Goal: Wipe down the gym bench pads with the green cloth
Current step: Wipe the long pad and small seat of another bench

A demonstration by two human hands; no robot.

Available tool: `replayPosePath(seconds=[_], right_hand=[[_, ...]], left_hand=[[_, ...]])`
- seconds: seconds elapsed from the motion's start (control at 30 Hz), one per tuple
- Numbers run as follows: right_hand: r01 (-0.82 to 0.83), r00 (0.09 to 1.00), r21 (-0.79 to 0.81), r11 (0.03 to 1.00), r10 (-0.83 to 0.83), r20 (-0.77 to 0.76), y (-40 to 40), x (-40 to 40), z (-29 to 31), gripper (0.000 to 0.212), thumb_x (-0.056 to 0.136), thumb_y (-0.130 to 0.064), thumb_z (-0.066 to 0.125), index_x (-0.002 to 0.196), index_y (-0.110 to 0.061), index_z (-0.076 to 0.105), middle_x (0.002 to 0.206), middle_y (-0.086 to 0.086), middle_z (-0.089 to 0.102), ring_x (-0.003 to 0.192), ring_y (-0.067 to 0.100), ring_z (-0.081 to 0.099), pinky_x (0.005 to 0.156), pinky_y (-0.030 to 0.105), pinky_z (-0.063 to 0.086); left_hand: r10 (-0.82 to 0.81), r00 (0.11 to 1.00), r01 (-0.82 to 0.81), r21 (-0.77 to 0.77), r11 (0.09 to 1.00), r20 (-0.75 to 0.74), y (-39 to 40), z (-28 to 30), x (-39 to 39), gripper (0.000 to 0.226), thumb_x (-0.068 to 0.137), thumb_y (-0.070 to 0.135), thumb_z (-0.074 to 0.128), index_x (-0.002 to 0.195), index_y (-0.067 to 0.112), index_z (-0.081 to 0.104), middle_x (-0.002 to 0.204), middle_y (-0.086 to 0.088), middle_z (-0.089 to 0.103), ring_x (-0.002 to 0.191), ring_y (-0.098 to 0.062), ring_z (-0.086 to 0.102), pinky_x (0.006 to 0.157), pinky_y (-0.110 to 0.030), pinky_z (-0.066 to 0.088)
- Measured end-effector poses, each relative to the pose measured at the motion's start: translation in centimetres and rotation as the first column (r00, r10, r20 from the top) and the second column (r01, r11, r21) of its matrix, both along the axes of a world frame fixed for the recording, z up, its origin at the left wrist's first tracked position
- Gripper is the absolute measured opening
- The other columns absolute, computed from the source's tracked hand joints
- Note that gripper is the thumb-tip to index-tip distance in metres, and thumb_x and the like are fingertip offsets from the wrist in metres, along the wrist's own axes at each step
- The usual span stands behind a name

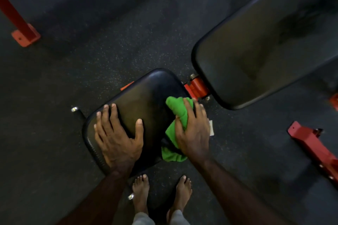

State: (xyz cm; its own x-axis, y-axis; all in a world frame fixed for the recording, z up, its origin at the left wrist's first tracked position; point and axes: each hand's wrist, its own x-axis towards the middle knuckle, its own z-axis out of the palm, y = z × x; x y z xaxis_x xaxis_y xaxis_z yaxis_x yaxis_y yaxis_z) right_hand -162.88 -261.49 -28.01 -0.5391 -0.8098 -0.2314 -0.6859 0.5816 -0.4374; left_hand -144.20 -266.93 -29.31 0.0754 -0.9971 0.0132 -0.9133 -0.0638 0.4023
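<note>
Seat pad (pixel 144 100), black, low centre. Left hand (pixel 117 137): I have it open, flat on the pad's near-left part, bracing. Green cloth (pixel 175 115): bunched on the pad's right edge, clasped under my right hand (pixel 193 133). I judge overlapping strokes with steady pressure best. Red hinge (pixel 198 87) just beyond may snag cloth. Back pad (pixel 265 42), upper right, looks not yet wiped. Red frame feet (pixel 25 34) stand well apart.

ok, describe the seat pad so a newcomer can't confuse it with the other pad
Find the red hinge mid-frame, joining two black pads. The seat pad is the smaller, squarish one below-left of it, with the left hand flat on it and the right hand pressing the green cloth; the long back pad is bare.
</note>
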Motion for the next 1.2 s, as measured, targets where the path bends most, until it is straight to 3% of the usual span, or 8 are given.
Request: replayPosePath(seconds=[0.13,0.33,0.5,0.6,0.7,0.83,1.03,1.2], right_hand=[[0.283,0.954,0.029,0.959,-0.285,0.088,-5.9,-0.6,-0.5,0.063,0.091,-0.042,0.055,0.152,-0.031,0.042,0.151,0.006,0.045,0.137,0.034,0.045,0.108,0.059,0.041],[-0.230,0.971,-0.032,0.973,0.228,-0.067,0.8,0.2,0.0,0.074,0.092,-0.047,0.047,0.162,-0.034,0.028,0.170,0.001,0.024,0.157,0.029,0.021,0.122,0.058,0.027],[0.287,0.952,-0.081,0.955,-0.275,0.132,1.1,-0.8,-1.3,0.065,0.093,-0.039,0.055,0.156,-0.028,0.041,0.158,0.009,0.039,0.142,0.034,0.043,0.115,0.052,0.039],[0.381,0.921,0.006,0.925,-0.380,0.085,-3.8,-0.2,-0.9,0.062,0.093,-0.042,0.056,0.153,-0.030,0.043,0.153,0.009,0.043,0.137,0.036,0.045,0.108,0.058,0.041],[0.050,0.997,0.006,0.999,-0.050,-0.055,-2.1,2.1,0.1,0.074,0.090,-0.048,0.050,0.160,-0.035,0.031,0.168,0.005,0.028,0.153,0.033,0.026,0.119,0.062,0.024],[-0.433,0.894,0.004,0.901,0.430,-0.124,6.0,2.2,-0.6,0.087,0.084,-0.048,0.050,0.165,-0.036,0.021,0.175,-0.002,0.009,0.160,0.030,0.008,0.123,0.063,0.021],[0.286,0.958,-0.001,0.958,-0.286,0.003,1.0,1.6,-0.4,0.073,0.090,-0.042,0.049,0.160,-0.025,0.037,0.169,0.010,0.027,0.152,0.039,0.029,0.120,0.053,0.030],[-0.283,0.952,0.020,0.959,0.284,-0.114,0.3,7.2,0.9,0.083,0.090,-0.044,0.055,0.165,-0.033,0.020,0.175,0.002,0.006,0.160,0.032,0.003,0.126,0.055,0.010]], left_hand=[[0.002,1.000,-0.001,-0.013,1.000,0.018,0.1,-0.3,0.2,0.082,0.092,0.063,0.050,0.158,0.016,0.035,0.166,-0.005,0.031,0.157,-0.026,0.021,0.124,-0.051,0.019],[0.000,1.000,0.000,-0.018,1.000,-0.007,0.1,-0.2,0.1,0.081,0.092,0.062,0.051,0.157,0.017,0.035,0.166,-0.005,0.031,0.157,-0.026,0.021,0.124,-0.051,0.019],[-0.013,1.000,0.013,-0.013,1.000,-0.011,0.4,-0.3,0.3,0.080,0.093,0.061,0.052,0.157,0.016,0.035,0.166,-0.006,0.031,0.157,-0.027,0.020,0.124,-0.053,0.019],[-0.021,1.000,0.020,-0.041,0.999,-0.013,0.2,-0.3,0.2,0.078,0.094,0.060,0.051,0.157,0.016,0.036,0.165,-0.006,0.032,0.156,-0.027,0.022,0.124,-0.052,0.019],[-0.020,0.999,0.018,-0.054,0.998,-0.026,0.2,-0.4,0.3,0.076,0.094,0.058,0.052,0.156,0.016,0.037,0.165,-0.006,0.034,0.156,-0.027,0.023,0.124,-0.051,0.020],[-0.015,0.999,0.013,-0.057,0.998,-0.048,0.2,-0.3,0.3,0.076,0.094,0.058,0.050,0.156,0.015,0.038,0.165,-0.008,0.034,0.155,-0.029,0.024,0.124,-0.053,0.021],[-0.032,0.999,0.030,-0.047,0.998,-0.038,0.2,-0.8,0.5,0.075,0.097,0.059,0.047,0.158,0.015,0.037,0.166,-0.007,0.032,0.157,-0.027,0.021,0.126,-0.047,0.013],[-0.031,0.992,0.021,-0.079,0.997,-0.123,0.0,-0.8,1.0,0.066,0.099,0.044,0.054,0.156,0.014,0.042,0.164,-0.007,0.037,0.155,-0.028,0.025,0.126,-0.047,0.017]])
